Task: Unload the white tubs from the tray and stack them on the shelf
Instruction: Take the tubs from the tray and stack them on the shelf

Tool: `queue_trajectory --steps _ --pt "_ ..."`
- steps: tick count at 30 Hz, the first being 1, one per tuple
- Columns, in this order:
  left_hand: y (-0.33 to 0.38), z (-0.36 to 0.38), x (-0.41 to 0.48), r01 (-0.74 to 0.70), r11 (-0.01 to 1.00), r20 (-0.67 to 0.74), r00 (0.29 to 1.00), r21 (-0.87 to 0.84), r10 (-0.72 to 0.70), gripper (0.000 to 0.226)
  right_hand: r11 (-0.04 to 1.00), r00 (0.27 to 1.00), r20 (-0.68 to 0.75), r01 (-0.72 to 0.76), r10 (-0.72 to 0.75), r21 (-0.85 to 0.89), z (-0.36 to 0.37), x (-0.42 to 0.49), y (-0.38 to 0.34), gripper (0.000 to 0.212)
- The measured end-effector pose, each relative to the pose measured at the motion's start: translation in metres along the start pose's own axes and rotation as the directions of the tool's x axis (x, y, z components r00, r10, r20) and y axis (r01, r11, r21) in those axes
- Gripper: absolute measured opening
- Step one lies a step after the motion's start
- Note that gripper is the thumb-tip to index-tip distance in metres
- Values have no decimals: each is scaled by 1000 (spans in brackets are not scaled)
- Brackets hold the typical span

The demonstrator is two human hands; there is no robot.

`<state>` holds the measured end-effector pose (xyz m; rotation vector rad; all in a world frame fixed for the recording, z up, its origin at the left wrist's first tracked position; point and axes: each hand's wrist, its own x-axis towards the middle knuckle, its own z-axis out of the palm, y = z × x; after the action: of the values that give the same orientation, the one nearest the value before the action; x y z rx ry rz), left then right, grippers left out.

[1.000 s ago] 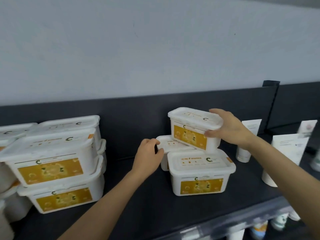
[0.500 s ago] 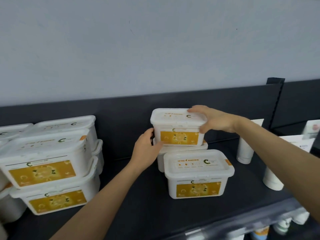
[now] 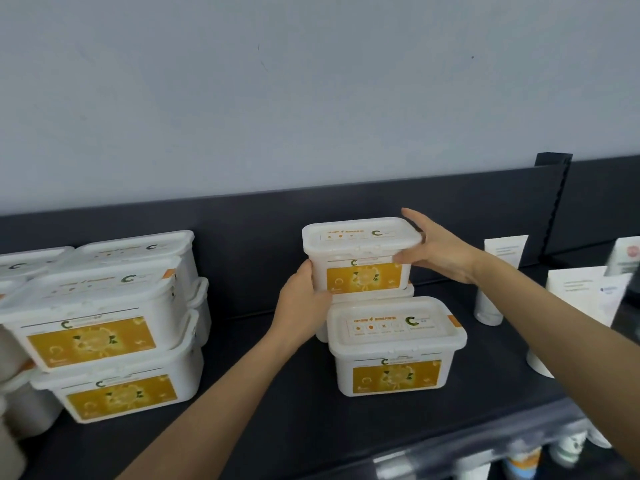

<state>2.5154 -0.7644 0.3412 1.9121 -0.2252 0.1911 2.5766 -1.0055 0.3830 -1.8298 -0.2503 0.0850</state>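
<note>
Head view: dark shelf [image 3: 277,427] against a pale wall [image 3: 311,98]. Both hands are on one white tub [image 3: 362,258] with a yellow label, which sits on top of another tub [image 3: 374,297] at the back of the shelf, only its lid edge showing. The left hand [image 3: 303,303] presses against the tub's lower left corner, fingers hidden behind the side, thumb on the front. The right hand [image 3: 436,252] has its palm against the right end of the lid, fingers spread and reaching up past the rim, thumb across the front under the lid; it looks like a loose hold rather than a tight one. Together the two hands clamp the tub from both sides. Just in front, touching the lower back tub, a third white tub [image 3: 394,348] stands alone on the shelf, lid closed.

Left side: a stack of the same tubs [image 3: 104,327], two high in front, more behind, partly cut off by the frame edge.

Right side: white tubes [image 3: 498,271] standing upright, plus white cartons [image 3: 585,292], blurred. Below the shelf's front edge, blurry bottles [image 3: 568,448] on a lower level, too soft to read.
</note>
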Motion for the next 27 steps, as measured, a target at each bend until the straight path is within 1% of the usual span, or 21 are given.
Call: queue_trajectory --steps 2,3,6,8,10,12,13,15,17,19,23,27 --pt "1 -3 -3 13 1000 9 1000 9 -13 40 999 999 -18 -40 40 13 -2 -1 9 95" --pt "0 -5 -5 18 1000 11 1000 19 -18 40 997 997 -3 -74 74 5 -5 -2 14 90" --pt "-6 -10 -10 39 998 4 999 53 -40 29 973 971 61 -231 230 16 -13 -7 24 80" --pt "-10 -14 -12 72 995 4 997 63 -72 43 964 959 113 -265 260 28 -11 -12 22 60" --pt "-12 -17 -15 134 990 2 991 45 -134 50 970 964 108 -244 243 -6 -6 -12 15 48" --pt "-14 -18 -18 197 980 3 980 -1 -197 50 971 965 107 -236 239 -39 0 -8 5 45" --pt "-15 -17 -18 213 977 4 977 -20 -213 46 968 962 108 -249 252 -38 3 -5 1 44" --pt "-18 -16 -20 197 980 3 980 -21 -197 32 959 953 106 -283 282 -8 11 0 -3 43" --pt "-19 -17 -23 169 985 -33 985 -41 -170 29 953 949 108 -301 296 34 24 7 -5 39" --pt "-25 -24 -25 179 983 -77 980 -50 -183 30 953 952 103 -296 289 61 42 14 -6 36" --pt "-35 -46 -32 221 974 -137 965 -37 -224 41 959 958 90 -277 271 66 83 31 -9 36" --pt "-38 -63 -36 245 969 -136 959 -38 -247 60 962 959 101 -269 264 47 115 44 -16 39"
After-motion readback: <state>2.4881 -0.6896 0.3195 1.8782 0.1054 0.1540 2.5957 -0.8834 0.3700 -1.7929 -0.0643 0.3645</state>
